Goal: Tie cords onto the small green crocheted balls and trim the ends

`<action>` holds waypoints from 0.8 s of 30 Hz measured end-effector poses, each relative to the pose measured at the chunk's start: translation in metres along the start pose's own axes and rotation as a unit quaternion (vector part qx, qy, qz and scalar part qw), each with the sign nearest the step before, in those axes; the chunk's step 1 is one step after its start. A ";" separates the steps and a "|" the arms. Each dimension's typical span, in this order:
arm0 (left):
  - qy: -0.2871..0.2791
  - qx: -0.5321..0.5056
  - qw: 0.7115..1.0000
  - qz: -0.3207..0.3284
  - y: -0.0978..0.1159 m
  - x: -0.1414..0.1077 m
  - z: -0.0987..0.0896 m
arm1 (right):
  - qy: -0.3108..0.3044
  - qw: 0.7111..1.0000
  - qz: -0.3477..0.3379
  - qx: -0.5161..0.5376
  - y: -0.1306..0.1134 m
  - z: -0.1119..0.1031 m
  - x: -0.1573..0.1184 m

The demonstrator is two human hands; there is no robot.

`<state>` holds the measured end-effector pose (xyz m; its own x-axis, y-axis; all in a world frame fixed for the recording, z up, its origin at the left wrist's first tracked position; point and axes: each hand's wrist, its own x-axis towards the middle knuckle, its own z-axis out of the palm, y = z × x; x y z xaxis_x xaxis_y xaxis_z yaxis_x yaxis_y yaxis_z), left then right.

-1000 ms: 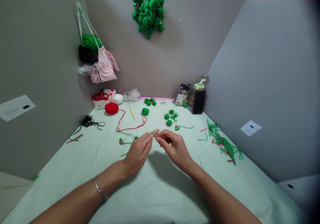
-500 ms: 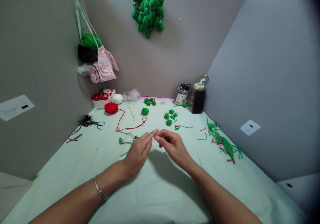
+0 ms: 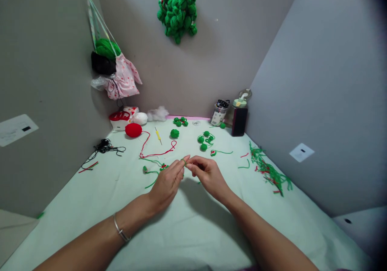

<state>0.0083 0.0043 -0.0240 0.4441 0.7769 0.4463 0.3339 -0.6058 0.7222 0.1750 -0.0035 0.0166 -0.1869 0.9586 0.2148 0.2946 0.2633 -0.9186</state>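
Observation:
My left hand (image 3: 168,178) and my right hand (image 3: 207,174) meet above the middle of the table. A strand of green yarn (image 3: 184,162) loops over the left fingertips, and the right thumb and index finger pinch at it. Most of what lies between the fingers is hidden. Behind the left hand lies a small red-and-green crocheted piece (image 3: 163,167) with green tails, partly covered by that hand. Left of it rests a small green crocheted bud (image 3: 145,169). A yellow-handled crochet hook (image 3: 158,134) lies farther back.
A red yarn ball (image 3: 133,130) trails its strand toward my hands. Green yarn ball (image 3: 174,133) and small green crocheted balls (image 3: 203,146) lie behind. Yarn scraps (image 3: 269,170) are heaped at right, black yarn (image 3: 105,146) at left. A pen cup (image 3: 219,114) and dark phone (image 3: 239,122) stand at back.
The view has shifted slightly. Both hands stay together in nearly the same place, and the green loop at the left fingertips shows a little more clearly.

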 end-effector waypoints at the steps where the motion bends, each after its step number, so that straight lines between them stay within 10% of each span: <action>1: 0.001 -0.003 1.000 -0.002 0.000 0.000 0.000 | 0.004 1.000 -0.003 -0.005 0.000 0.000 0.000; 24: -0.030 0.013 0.999 -0.021 0.001 0.002 -0.002 | 0.016 0.996 -0.048 -0.070 0.003 0.000 0.001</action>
<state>0.0075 0.0059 -0.0212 0.4781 0.7909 0.3819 0.3743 -0.5769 0.7260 0.1755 -0.0022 0.0141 -0.1910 0.9305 0.3125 0.4052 0.3647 -0.8383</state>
